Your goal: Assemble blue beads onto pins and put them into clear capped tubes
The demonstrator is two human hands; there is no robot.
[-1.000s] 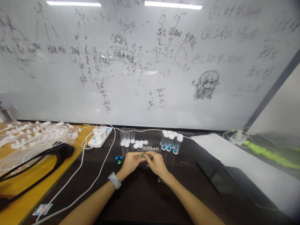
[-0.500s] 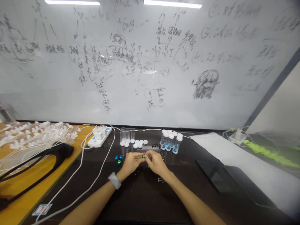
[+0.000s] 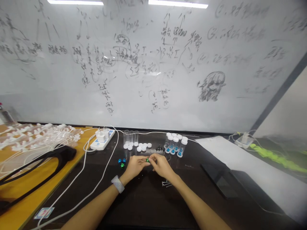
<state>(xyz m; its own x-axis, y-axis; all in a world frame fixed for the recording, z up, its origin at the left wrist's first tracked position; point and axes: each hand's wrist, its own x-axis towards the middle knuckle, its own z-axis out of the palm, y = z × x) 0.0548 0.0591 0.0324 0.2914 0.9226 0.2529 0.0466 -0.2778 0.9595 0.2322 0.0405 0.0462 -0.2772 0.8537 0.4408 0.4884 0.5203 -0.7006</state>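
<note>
A small shiny green ball (image 3: 147,160) is pinched between the fingertips of my left hand (image 3: 135,166) and my right hand (image 3: 161,165), which meet above the dark table. Left of my left hand lie shiny blue balls (image 3: 124,160) and a green ball (image 3: 122,165). Beyond my hands are white round caps (image 3: 144,148) and a cluster of small black parts (image 3: 160,149). Clear tubes (image 3: 131,137) stand on white caps behind them. To the right, capped tubes (image 3: 182,147) hold blue balls. Several thin metal pins (image 3: 166,184) lie beneath my right wrist.
A white power strip (image 3: 103,140) with cables stands at the back left. On the yellow table (image 3: 55,172) are plastic bags (image 3: 43,135) and a black strap-like object (image 3: 59,156). A dark flat tablet-like object (image 3: 218,180) and white sheet (image 3: 251,163) lie right. A whiteboard (image 3: 153,111) rises behind.
The view has shifted very slightly. Both hands keep the green ball between their fingertips, with only a small movement of the right fingers.
</note>
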